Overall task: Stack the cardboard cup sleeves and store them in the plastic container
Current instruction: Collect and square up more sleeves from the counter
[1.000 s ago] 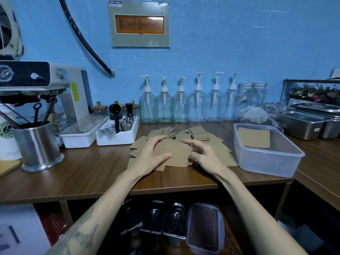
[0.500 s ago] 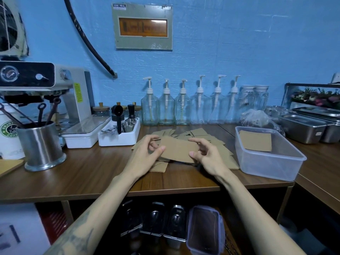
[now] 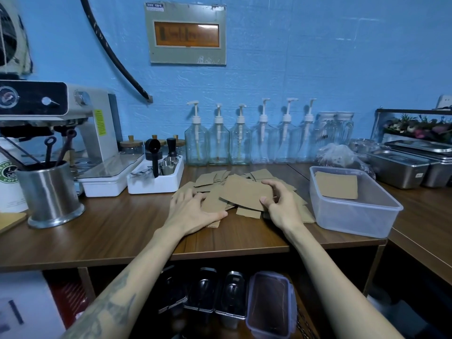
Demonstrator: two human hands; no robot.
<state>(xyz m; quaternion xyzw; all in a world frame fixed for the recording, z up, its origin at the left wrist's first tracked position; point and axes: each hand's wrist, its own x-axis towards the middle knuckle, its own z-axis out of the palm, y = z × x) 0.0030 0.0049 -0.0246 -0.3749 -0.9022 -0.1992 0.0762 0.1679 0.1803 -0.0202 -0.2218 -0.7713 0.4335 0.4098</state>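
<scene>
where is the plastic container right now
In the head view the plastic container sits on the wooden counter at the right, just right of the sleeve pile and the right hand.

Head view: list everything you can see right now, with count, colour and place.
cup sleeves: loose pile, brown, counter centre
held sleeve: one, brown, lifted over the pile
plastic container: one, clear, right of pile; at least one sleeve inside
pump bottles: six, clear glass, against the wall
steel cup: one, silver, left, holding utensils
white tray: one, behind the pile, with coffee tools
espresso machine: one, white, far left
steel pans: several, silver, far right
left hand: flat on the pile
right hand: grip on the held sleeve
</scene>
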